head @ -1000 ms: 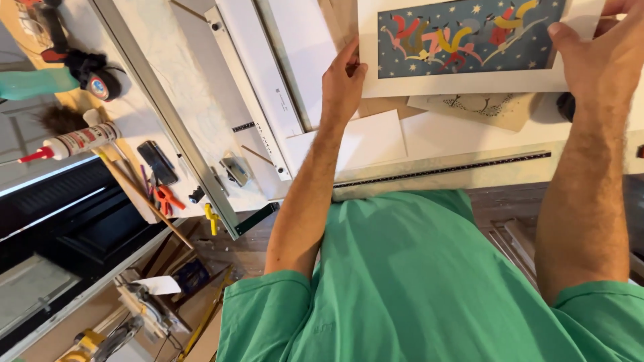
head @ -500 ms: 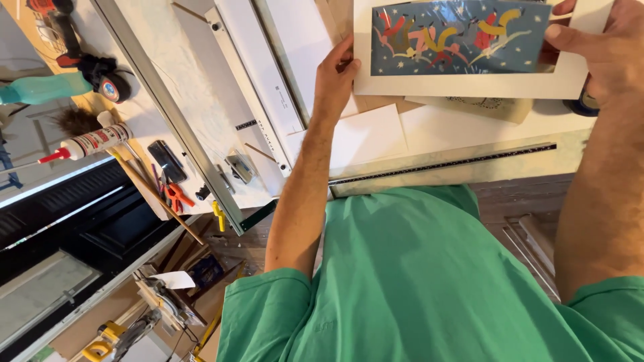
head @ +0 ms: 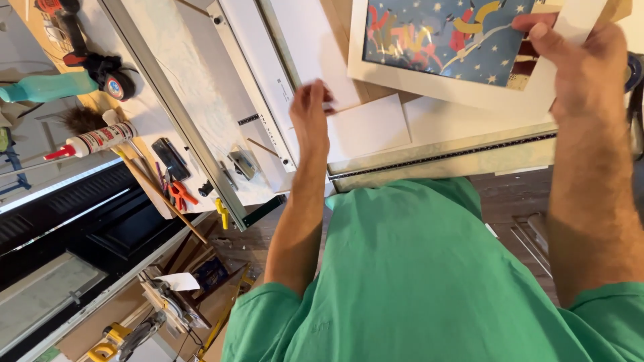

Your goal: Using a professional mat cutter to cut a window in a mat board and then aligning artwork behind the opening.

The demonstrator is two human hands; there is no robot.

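Holding white-matted print point(head: 463, 50) up off bench by right edge, probably to keep the blue starry picture flat and clear of the white boards point(head: 365, 127) below. Right hand point(head: 577, 64): thumb over mat front, fingers behind, clamped on it. Left hand point(head: 310, 114): off the mat, fingers loosely curled, not gripping anything, maybe brushing board edge, can't tell contact. Further left of that hand: glue tube point(head: 94, 141), red-handled pliers point(head: 180, 194).

Green short-sleeved T-shirt (plain, wrinkled), bare forearms.
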